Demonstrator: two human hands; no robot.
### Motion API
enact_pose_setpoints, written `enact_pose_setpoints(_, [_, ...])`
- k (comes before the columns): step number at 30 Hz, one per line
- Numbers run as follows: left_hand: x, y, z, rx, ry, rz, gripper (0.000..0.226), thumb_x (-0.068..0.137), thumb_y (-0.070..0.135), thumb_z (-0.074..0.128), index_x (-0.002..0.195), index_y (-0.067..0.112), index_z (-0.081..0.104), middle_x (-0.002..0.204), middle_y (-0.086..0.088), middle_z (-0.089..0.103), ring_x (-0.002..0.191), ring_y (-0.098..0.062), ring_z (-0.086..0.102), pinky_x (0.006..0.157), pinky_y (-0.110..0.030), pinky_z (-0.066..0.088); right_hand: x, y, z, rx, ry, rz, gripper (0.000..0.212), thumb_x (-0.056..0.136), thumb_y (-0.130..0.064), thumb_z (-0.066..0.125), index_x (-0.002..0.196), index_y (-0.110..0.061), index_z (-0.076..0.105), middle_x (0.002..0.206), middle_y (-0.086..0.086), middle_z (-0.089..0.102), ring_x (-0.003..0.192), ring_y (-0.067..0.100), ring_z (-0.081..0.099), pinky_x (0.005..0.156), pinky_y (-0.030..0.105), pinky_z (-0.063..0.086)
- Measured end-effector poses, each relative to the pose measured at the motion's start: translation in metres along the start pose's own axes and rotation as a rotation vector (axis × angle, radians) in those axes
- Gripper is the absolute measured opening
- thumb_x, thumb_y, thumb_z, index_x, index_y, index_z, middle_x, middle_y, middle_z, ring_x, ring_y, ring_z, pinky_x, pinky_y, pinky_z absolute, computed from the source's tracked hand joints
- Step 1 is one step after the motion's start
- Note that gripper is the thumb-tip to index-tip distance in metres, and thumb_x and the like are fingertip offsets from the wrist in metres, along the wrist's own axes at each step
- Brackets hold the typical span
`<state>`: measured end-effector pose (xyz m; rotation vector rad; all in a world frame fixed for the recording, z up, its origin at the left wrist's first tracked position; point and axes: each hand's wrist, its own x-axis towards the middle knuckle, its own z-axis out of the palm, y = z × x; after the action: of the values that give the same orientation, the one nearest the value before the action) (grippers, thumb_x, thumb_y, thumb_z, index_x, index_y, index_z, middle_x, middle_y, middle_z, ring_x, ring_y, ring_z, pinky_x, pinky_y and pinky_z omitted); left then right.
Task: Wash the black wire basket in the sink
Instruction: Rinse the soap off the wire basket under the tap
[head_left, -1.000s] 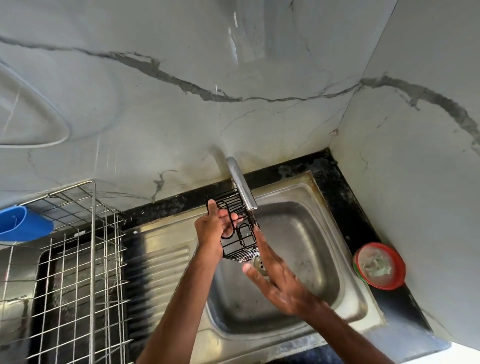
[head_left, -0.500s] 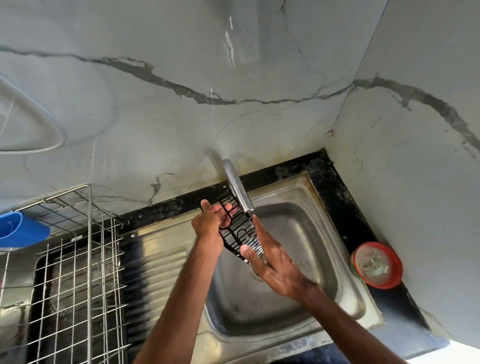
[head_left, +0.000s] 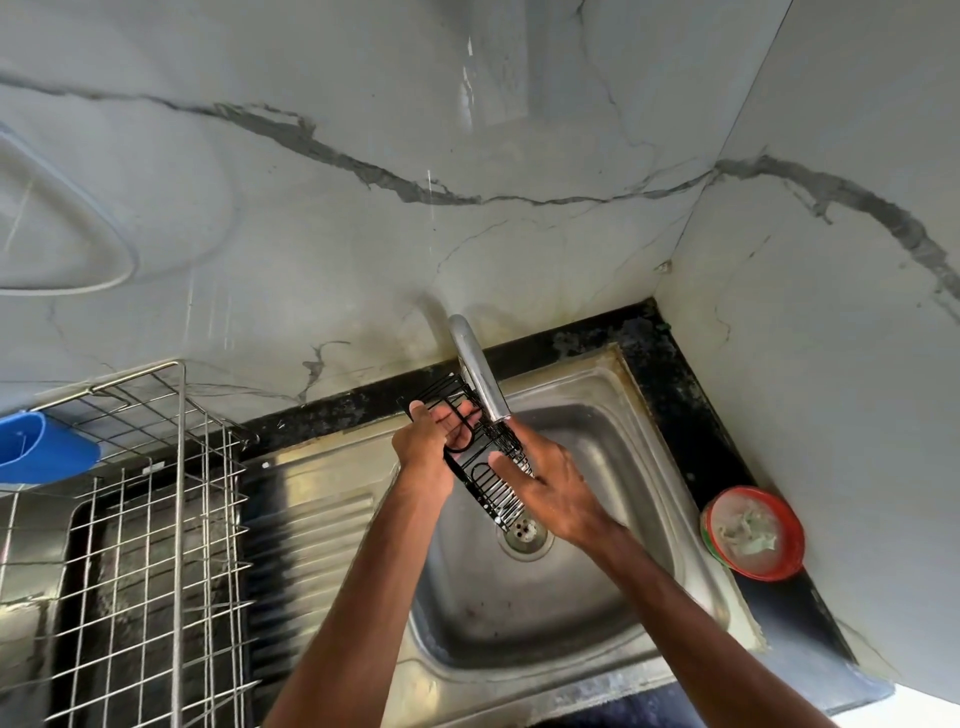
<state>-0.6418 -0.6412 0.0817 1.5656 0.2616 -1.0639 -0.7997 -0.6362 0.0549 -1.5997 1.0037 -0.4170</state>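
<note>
The black wire basket is held tilted over the steel sink, right under the spout of the chrome tap. My left hand grips its upper left side, fingers curled through the wires. My right hand lies against the basket's right side with fingers fairly straight, thumb on the wires. The basket's lower end hangs just above the drain. I cannot make out running water.
A tall steel wire dish rack stands on the ribbed drainboard at left, with a blue plastic piece on its far side. A red-rimmed round container sits on the black counter at right. Marble walls close the corner.
The basket has tipped longer-end down toward the drain. My right hand slid up along its right side, uncovering the drain. The left hand keeps its grip.
</note>
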Motion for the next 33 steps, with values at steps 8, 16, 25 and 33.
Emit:
enact_pose_setpoints(8, [0.001, 0.010, 0.000, 0.009, -0.063, -0.028, 0.040, 0.113, 0.030, 0.038, 0.098, -0.001, 0.057, 0.069, -0.015, 0.076, 0.056, -0.023, 0.074, 0.046, -0.022, 0.055, -0.013, 0.013, -0.007, 0.017, 0.059, -0.026, 0.053, 0.102, -0.025, 0.057, 0.151, -0.038, 0.041, 0.148, -0.022, 0.043, 0.133, 0.005, 0.048, 0.106, 0.027, 0.047])
enact_pose_setpoints(16, [0.016, 0.028, 0.005, 0.053, -0.081, -0.106, 0.032, 0.114, 0.028, 0.033, 0.098, 0.006, 0.050, 0.064, -0.012, 0.075, 0.053, -0.024, 0.074, 0.068, -0.032, 0.053, 0.008, 0.019, -0.014, -0.039, 0.058, 0.083, 0.056, 0.099, 0.003, 0.052, 0.140, -0.034, 0.055, 0.145, -0.008, 0.056, 0.133, 0.007, 0.052, 0.091, 0.013, 0.050])
enact_pose_setpoints(25, [0.020, 0.028, 0.000, 0.002, -0.075, -0.057, 0.037, 0.114, 0.029, 0.030, 0.118, 0.000, 0.052, 0.073, -0.014, 0.077, 0.060, -0.025, 0.075, 0.063, -0.031, 0.055, 0.001, 0.021, -0.007, -0.046, 0.081, 0.037, 0.075, 0.095, 0.016, 0.045, 0.136, -0.046, 0.053, 0.137, -0.029, 0.053, 0.127, -0.007, 0.052, 0.098, 0.017, 0.051])
enact_pose_setpoints(33, [0.009, 0.027, 0.004, -0.069, -0.042, -0.027, 0.036, 0.114, 0.026, 0.027, 0.115, -0.004, 0.048, 0.066, -0.017, 0.074, 0.059, -0.029, 0.070, 0.048, -0.026, 0.047, 0.012, 0.004, -0.011, -0.097, 0.122, 0.065, 0.052, 0.101, 0.001, 0.049, 0.141, -0.033, 0.054, 0.126, -0.008, 0.067, 0.103, 0.002, 0.066, 0.084, 0.015, 0.056])
